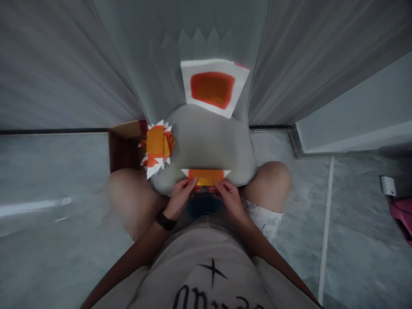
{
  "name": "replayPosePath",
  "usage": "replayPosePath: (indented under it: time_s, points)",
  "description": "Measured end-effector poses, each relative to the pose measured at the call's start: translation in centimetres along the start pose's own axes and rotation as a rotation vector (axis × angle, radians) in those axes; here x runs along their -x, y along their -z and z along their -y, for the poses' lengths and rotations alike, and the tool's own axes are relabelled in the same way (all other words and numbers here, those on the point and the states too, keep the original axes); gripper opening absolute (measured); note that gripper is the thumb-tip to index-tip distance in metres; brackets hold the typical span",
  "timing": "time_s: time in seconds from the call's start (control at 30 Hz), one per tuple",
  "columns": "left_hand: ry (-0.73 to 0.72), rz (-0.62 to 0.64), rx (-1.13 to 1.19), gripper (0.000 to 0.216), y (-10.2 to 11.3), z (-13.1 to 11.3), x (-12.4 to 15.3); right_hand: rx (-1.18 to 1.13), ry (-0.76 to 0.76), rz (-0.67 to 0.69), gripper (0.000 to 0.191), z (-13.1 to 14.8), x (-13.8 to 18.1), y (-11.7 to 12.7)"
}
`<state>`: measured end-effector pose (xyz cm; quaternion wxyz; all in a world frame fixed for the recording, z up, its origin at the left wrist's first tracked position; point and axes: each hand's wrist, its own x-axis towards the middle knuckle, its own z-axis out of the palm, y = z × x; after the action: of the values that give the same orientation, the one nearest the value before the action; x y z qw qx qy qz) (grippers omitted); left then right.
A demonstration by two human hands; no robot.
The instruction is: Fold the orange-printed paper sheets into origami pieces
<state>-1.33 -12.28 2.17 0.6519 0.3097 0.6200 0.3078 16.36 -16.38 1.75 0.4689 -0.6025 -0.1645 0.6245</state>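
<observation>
Both my hands rest at the near edge of a grey padded seat (206,141), which stands between my knees. My left hand (181,198), with a black wristband (165,219), and my right hand (229,199) grip a folded orange-and-white paper (206,177) by its lower edge. Its white corners point out to both sides. A spiky folded paper piece in orange and white (156,146) lies at the seat's left edge, beyond my left hand. A white sheet with a red-orange patch (212,88) leans at the far side of the seat.
An open cardboard box (124,146) stands on the floor at the seat's left side. Grey curtains (71,68) hang behind. The grey marble-like floor (360,240) has a white strip, and a pink object (401,219) sits at the far right.
</observation>
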Motion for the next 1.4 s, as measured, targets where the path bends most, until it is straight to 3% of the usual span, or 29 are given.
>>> replayPosePath:
  time_s: [0.17, 0.3, 0.5, 0.6, 0.67, 0.77, 0.9, 1.03, 1.13, 1.23, 1.3, 1.4]
  points:
    - [0.076, 0.012, -0.024, 0.059, -0.3, -0.5, -0.4, 0.015, 0.027, -0.037, 0.044, 0.2, -0.4, -0.1]
    - [0.099, 0.014, 0.162, 0.055, -0.5, -0.7, -1.0, 0.03, 0.042, -0.046, 0.043, 0.3, -0.6, -0.1]
    - [0.05, 0.024, 0.304, 0.05, 0.0, -0.1, -1.0, 0.088, 0.011, 0.089, 0.039, -0.2, -0.7, 0.6]
    - [0.015, 0.058, 0.298, 0.045, 0.6, 0.0, -0.5, 0.083, 0.095, 0.094, 0.04, -0.1, -0.8, 1.5]
    - [-0.055, 0.106, 0.263, 0.04, 1.3, -0.4, -0.3, 0.093, 0.209, 0.063, 0.035, 0.3, -0.8, 2.1]
    - [-0.278, 0.186, 0.059, 0.028, 2.1, -1.3, -0.3, 0.11, 0.335, 0.011, 0.033, 1.4, -1.0, 2.8]
    - [-0.576, 0.164, -0.257, 0.024, 2.4, -2.5, -1.6, -0.067, 0.167, -0.022, 0.054, 2.8, -1.3, 2.7]
    - [-0.728, 0.098, -0.411, 0.026, 2.2, -2.5, -3.2, -0.107, 0.065, -0.039, 0.069, 3.2, -2.0, 2.4]
    - [-0.855, 0.046, -0.565, 0.018, 2.3, -2.0, -3.9, 0.116, 0.262, -0.188, 0.076, 3.0, -2.7, 3.0]
    - [-0.918, 0.022, -0.763, 0.029, 2.7, -1.5, -4.0, 0.539, 0.575, -0.278, 0.054, 2.7, -3.4, 4.0]
    - [-0.926, 0.063, -0.859, 0.041, 3.1, -1.2, -3.9, 0.799, 0.745, -0.225, 0.042, 2.6, -3.8, 4.4]
    - [-0.944, 0.046, -0.904, 0.05, 3.4, -0.8, -3.4, 1.081, 0.896, -0.058, 0.042, 2.4, -4.2, 4.3]
